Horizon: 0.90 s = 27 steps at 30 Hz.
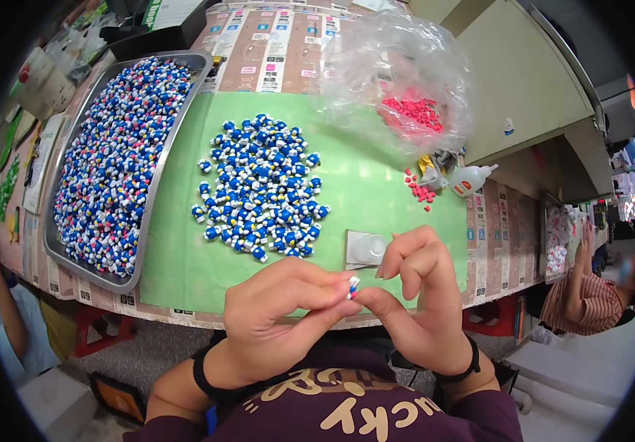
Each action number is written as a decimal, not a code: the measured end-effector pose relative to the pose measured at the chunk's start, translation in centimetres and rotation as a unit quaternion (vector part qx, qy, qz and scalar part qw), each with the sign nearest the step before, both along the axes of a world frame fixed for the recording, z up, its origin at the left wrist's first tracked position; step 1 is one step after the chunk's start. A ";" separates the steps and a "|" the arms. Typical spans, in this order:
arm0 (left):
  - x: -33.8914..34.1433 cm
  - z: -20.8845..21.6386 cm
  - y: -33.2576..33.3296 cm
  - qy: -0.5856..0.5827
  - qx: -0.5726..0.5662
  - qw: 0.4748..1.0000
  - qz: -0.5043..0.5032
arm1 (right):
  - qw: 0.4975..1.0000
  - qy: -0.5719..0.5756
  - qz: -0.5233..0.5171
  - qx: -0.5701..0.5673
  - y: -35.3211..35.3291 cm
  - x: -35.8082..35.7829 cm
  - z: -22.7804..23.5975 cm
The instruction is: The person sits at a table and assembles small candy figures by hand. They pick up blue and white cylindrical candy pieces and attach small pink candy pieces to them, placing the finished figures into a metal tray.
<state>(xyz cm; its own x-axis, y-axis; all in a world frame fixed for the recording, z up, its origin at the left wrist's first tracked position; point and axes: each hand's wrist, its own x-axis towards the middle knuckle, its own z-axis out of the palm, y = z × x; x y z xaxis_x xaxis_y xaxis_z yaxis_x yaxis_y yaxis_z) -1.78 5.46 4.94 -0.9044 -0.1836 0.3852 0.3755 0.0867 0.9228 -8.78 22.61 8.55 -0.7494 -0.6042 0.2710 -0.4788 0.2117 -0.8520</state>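
Note:
Between the thumb and fingertips of my left hand (277, 313) is a small white and blue plastic figure (354, 283) with a bit of red on it. The thumb of my right hand (431, 313) touches the figure from the right; its index finger is bent and raised apart from the thumb. Just beyond my right hand lies a small square pad with a clear round dish (367, 249) on it. A loose pile of similar blue and white figures (262, 188) covers the middle of the green mat (376, 184).
At left stands a metal tray (143, 243) heaped with figures. A clear plastic bag (361, 66) holds red pieces (413, 114); more red bits (420, 193) lie beside a white squeeze bottle (472, 179). A grey cabinet (516, 81) borders the right. Other people sit at both sides.

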 end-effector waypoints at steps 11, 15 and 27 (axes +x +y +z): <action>3.8 -0.9 -14.8 0.011 -0.200 0.934 0.297 | 0.972 0.010 -0.153 0.178 11.0 -5.7 -2.8; 4.8 -0.9 -18.7 -0.125 -0.259 0.857 0.428 | 0.977 -0.018 -0.108 0.181 10.0 -5.6 -4.1; 0.4 -1.5 -4.5 -0.167 -0.349 0.921 0.036 | 0.972 -0.027 -0.147 0.179 9.6 -5.3 -3.8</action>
<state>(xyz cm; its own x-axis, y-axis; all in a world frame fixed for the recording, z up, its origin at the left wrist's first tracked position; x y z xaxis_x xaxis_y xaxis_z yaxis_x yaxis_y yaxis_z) -1.37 0.95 3.49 -0.9891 -0.0606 0.1342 0.0506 0.7162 0.6961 -14.09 32.20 4.78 -0.9115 -0.4096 0.0372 -0.3083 0.6207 -0.7209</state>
